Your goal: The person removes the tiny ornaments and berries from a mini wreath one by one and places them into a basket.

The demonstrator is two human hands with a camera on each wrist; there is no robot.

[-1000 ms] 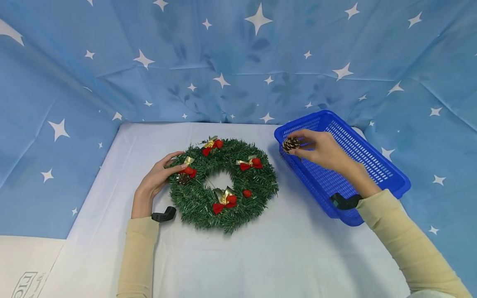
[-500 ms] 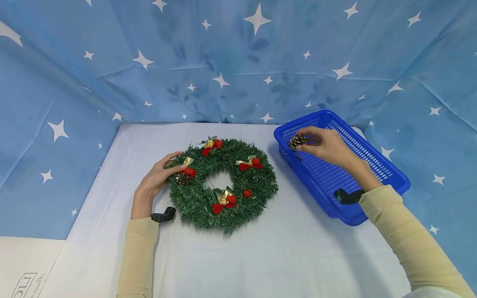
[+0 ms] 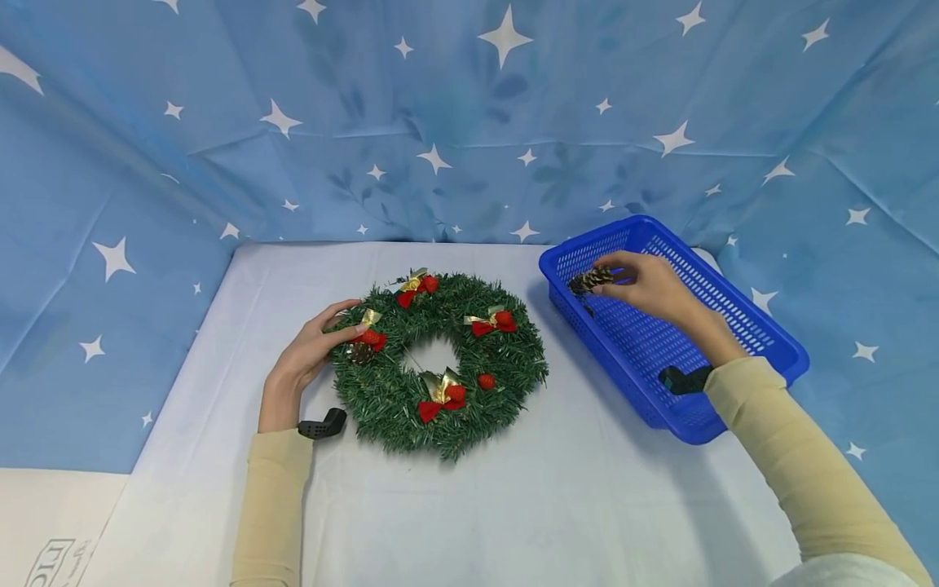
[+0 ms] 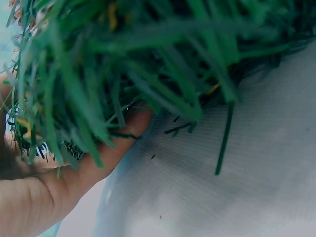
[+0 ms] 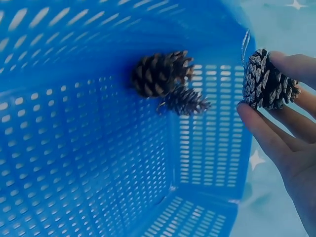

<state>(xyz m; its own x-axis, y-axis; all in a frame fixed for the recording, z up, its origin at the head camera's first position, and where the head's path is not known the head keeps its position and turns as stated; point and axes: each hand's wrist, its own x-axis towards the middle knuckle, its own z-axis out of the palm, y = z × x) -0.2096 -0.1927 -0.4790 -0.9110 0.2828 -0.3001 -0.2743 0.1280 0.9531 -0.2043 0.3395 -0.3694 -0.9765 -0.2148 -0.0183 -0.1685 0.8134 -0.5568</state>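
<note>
A round green wreath (image 3: 506,375) lies on the white-covered table, trimmed with red bows, gold ribbons, red berries and one small pine cone (image 3: 360,352) at its left. My left hand (image 3: 302,352) grips the wreath's left edge, thumb on top near a red bow; greenery hides the other fingertips in the left wrist view. Over the far left corner of a blue basket (image 3: 792,359), my right hand (image 3: 649,292) pinches a white-tipped pine cone (image 5: 266,81) between thumb and fingers. A silver loop (image 5: 245,44) rises from that cone.
Inside the basket, the right wrist view shows a larger brown pine cone (image 5: 153,76) and a smaller one (image 5: 185,102) near a corner. A blue star-patterned curtain (image 3: 469,163) encloses the table (image 3: 469,522) at the back and sides.
My right hand has shifted slightly right, bringing the pine cone from the basket's rim to over its inside, and the cone has turned. The left hand and wreath stay put.
</note>
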